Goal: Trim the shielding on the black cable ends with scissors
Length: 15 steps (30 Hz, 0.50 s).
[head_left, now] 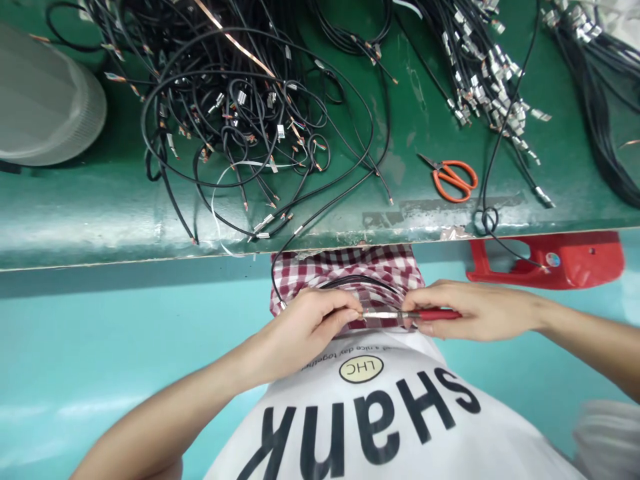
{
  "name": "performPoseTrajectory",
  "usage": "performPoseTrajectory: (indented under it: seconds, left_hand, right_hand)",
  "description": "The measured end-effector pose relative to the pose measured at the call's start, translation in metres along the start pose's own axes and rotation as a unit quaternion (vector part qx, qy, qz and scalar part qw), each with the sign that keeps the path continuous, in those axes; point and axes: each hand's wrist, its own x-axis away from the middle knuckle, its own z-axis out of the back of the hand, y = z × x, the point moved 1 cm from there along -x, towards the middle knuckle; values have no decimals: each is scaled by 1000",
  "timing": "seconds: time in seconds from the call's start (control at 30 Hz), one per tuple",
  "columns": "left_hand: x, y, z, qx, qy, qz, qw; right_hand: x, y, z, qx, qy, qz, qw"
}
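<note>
My left hand (320, 327) is closed in a pinch in front of my body, on what looks like a black cable end whose tip is mostly hidden by the fingers. Bits of copper colour show at the fingertips. My right hand (460, 310) grips a slim red-handled metal tool (383, 315), its shiny end pointing left and meeting the left fingertips. The tool's exact kind is unclear. Black cable (357, 278) curves behind both hands, over red-and-white checked cloth (345, 262) on the lap. Another black cable (320, 217) runs from the bench edge toward my left hand.
Tangled black cables (240, 87) with bare copper ends cover the green bench (100, 220). Orange-handled scissors (454, 180) lie near its edge. Bundled cables with silvery ends (487, 80) are at right. A translucent tub (50, 100) stands left; a red stool (590, 260) sits below.
</note>
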Motion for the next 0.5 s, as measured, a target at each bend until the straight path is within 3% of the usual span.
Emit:
performPoseTrajectory:
  seconds: [0.2,0.5]
  left_hand:
    - [-2,-3,-1,4,-11,-1,1000]
    - [1,-9,-8,4,-54,26,998]
  right_hand:
    - [-3,6,-4,-77,-34,-7,996]
    - [2,-2,-18,-4,-8,-44,999]
